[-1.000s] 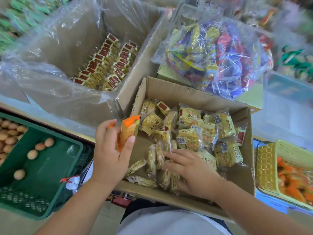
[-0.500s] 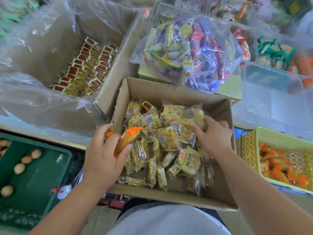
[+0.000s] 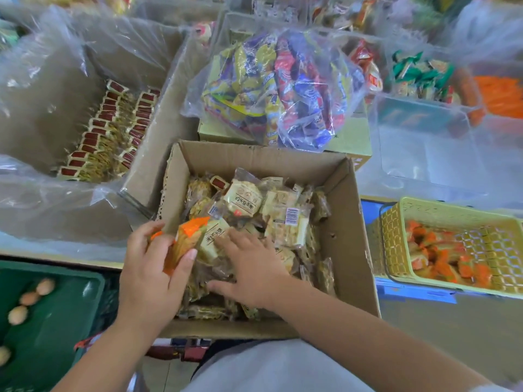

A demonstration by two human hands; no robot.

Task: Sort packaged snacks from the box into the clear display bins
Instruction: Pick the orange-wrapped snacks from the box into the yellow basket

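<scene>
Stall clutter: cardboard box [image 3: 254, 155], crinkly orange-tipped packet [image 3: 187, 241]

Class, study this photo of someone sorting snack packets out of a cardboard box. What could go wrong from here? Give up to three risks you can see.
1. The left hand grips an orange-tipped packet right at the cardboard box edge; it might slip and drop outside.
2. The right hand lies flat on the loose packets; pressing could crush them.
3. Several packet kinds lie mixed, so one may reach the wrong bin.
</scene>
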